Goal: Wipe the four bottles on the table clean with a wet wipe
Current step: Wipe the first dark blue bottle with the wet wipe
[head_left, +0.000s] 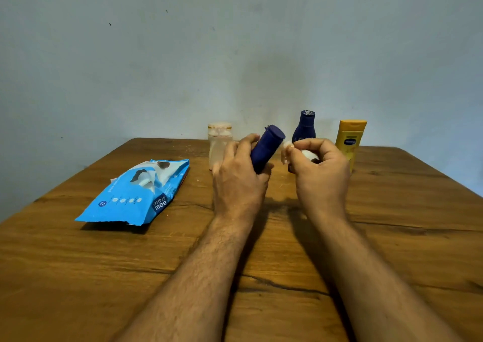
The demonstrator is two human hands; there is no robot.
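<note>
Two bare forearms entered from the bottom of the frame and converged at its centre over a brown wood-grain tabletop [78, 276]. A dark crack ran across the board in the lower centre.

The left hand [236, 177] was raised above the tabletop, its grip closed round the lower body of a dark blue cylindrical bottle [266, 147]. The bottle was tilted, its cap end pointing toward the upper right. The right hand [320, 170] was held level with it, just to the right. Its grip was curled and pinched a bunched white wet wipe [286, 152] between thumb and fingertips. The wipe sat just beside the bottle's upper end; contact could not be confirmed.

At centre left a blue "mee mee" wet wipes pack [136, 195] lay flat on the tabletop, a white sheet showing at its opening.

Behind the hands, three bottles stood upright in a row near the far edge of the tabletop. A clear bottle with a gold-trimmed cap [219, 143] stood left of centre. A dark blue lotion bottle [305, 127] stood behind the right hand, partly hidden. A yellow Vaseline bottle [350, 140] stood furthest right.

A plain pale blue-grey wall [235, 41] filled the upper half of the frame.
</note>
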